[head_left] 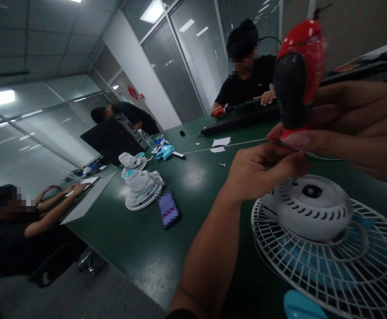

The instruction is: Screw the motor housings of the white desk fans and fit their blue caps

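A red and black electric screwdriver (295,79) stands upright over the white motor housing (316,212) of a fan. My right hand (356,128) has its thumb and fingers pressed around the red lower end of the tool. My left hand (263,170) pinches just below, around the tip, where the fingers hide most of the bit. A small piece of metal shows beneath them at the housing's top. The fan lies face down, its white wire guard (379,266) spread under the housing, with light blue blades visible through the wires.
Another white fan (142,186) and a phone (168,209) lie on the green table (137,243). Blue parts (164,152) and paper scraps (220,141) are farther back. A light blue piece (303,305) is at the bottom edge. Several people sit or lean around the table.
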Demonstrator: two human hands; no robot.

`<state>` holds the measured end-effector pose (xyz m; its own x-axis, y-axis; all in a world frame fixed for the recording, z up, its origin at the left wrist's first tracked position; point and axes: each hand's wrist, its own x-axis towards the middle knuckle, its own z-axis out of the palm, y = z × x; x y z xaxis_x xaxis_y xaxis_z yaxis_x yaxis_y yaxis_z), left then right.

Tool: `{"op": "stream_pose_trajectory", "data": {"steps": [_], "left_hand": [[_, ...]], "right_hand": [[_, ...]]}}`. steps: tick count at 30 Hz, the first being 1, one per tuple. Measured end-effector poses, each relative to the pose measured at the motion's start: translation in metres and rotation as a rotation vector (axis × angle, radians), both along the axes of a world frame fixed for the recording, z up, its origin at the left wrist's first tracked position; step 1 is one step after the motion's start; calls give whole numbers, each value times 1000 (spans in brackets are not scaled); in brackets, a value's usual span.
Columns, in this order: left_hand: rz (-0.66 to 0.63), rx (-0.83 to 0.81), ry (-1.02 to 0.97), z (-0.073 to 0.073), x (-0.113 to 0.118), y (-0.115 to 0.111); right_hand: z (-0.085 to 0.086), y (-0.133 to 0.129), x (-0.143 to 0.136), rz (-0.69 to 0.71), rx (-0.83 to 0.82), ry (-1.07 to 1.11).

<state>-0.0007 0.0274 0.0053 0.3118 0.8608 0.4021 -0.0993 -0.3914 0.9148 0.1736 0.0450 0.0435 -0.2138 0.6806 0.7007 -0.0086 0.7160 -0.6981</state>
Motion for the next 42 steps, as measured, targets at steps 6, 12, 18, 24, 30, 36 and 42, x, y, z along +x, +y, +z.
{"op": "stream_pose_trajectory", "data": {"steps": [6,12,18,24,30,36,42], "left_hand": [[75,16,-26,2,0,1],[-28,58,30,3,-3,-2],[-93,39,99,5,-7,-2],[72,37,101,8,-3,-3],[131,8,75,4,-1,0],[8,41,101,3,-4,-3],[-96,74,119,3,-10,-1]], "right_hand": [[10,-9,-8,-114,-55,-82],[9,-9,-4,9,51,-218],[10,-7,1,58,-10,-176],[10,-9,-4,-118,41,-194],[6,-8,-11,-228,-7,-96],[7,-6,-3,25,28,-120],[9,-7,3,-42,11,-143]]}}
